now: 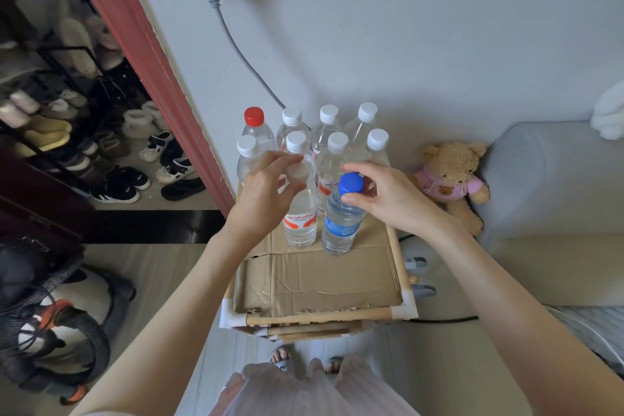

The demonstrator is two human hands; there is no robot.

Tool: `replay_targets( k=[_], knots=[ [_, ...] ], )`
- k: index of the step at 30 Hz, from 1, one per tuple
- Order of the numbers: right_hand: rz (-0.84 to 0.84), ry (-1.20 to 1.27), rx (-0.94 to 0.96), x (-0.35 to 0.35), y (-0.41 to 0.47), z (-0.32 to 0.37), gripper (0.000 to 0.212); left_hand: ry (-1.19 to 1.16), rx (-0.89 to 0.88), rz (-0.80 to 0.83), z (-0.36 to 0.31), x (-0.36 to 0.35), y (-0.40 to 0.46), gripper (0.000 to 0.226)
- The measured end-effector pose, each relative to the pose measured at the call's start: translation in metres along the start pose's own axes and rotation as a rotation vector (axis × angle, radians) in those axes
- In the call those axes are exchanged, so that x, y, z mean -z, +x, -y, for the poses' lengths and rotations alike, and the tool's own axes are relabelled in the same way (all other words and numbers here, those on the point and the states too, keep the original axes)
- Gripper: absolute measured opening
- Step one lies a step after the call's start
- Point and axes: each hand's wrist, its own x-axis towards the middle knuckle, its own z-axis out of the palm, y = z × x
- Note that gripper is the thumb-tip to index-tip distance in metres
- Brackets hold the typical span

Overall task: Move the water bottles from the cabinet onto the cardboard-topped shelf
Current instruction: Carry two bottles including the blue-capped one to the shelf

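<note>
A small wooden shelf topped with brown cardboard (317,284) stands against the wall. Several clear water bottles stand at its far end, most white-capped, one with a red cap (254,116). In front of them stand two more. My left hand (266,191) grips the white-capped bottle with the red label (301,223) at its neck. My right hand (388,194) pinches the neck of the blue-capped bottle (341,223) just under the cap. Both bottles stand upright on the cardboard. The cabinet is not in view.
A teddy bear (450,179) leans against a grey sofa (553,199) on the right. A grey cable (241,54) runs down the wall from a socket. On the left are a shoe rack (67,94), shoes and a vacuum cleaner (57,328).
</note>
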Motion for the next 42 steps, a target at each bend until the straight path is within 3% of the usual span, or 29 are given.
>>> replay_targets(
  k=[6,11,22,27,31,37,42],
  knots=[
    [0.114,-0.038,0.072,0.008,-0.003,-0.001,0.039,0.054,-0.036,-0.013,-0.001,0.002,0.001,0.031],
    [-0.014,-0.117,0.036,0.013,0.010,0.000,0.021,0.065,-0.028,-0.010,-0.002,0.001,0.002,0.030],
    [-0.158,-0.401,-0.035,0.007,0.021,0.004,0.049,0.033,-0.005,-0.044,0.000,-0.002,0.001,0.030],
    [0.129,-0.253,0.046,0.013,0.021,0.006,0.040,0.027,0.008,-0.046,-0.001,-0.001,0.002,0.030],
    [0.083,-0.246,0.027,0.018,0.024,0.005,0.027,0.047,-0.009,-0.050,-0.002,0.000,0.002,0.030],
    [-0.043,-0.209,-0.071,0.013,0.031,0.001,0.045,0.175,-0.104,-0.077,0.000,0.000,0.000,0.029],
    [0.128,-0.257,0.050,0.018,0.031,0.006,0.036,0.208,-0.137,-0.103,-0.001,0.000,-0.002,0.026]
  ],
)
